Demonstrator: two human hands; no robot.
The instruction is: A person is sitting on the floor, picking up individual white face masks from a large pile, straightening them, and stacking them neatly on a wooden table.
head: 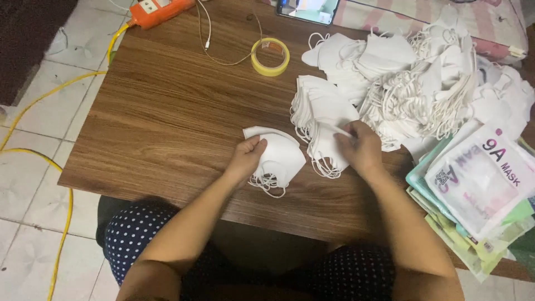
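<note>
My left hand (246, 158) grips a small stack of white face masks (278, 156) lying on the wooden table (167, 117), their ear loops hanging toward me. My right hand (359, 147) pinches the top mask of a neater stack of white masks (320, 108) just to the right. Behind it spreads a big loose heap of white masks (423, 72) with tangled ear loops.
A roll of yellow tape (270, 56) and a thin white cable (207, 39) lie at the table's back. An orange power strip (159, 10) sits at the far left corner. A pile of flat mask packets (479, 189) is at the right edge. A phone (307, 9) is at the back. Yellow cord (61, 217) trails on the tiled floor.
</note>
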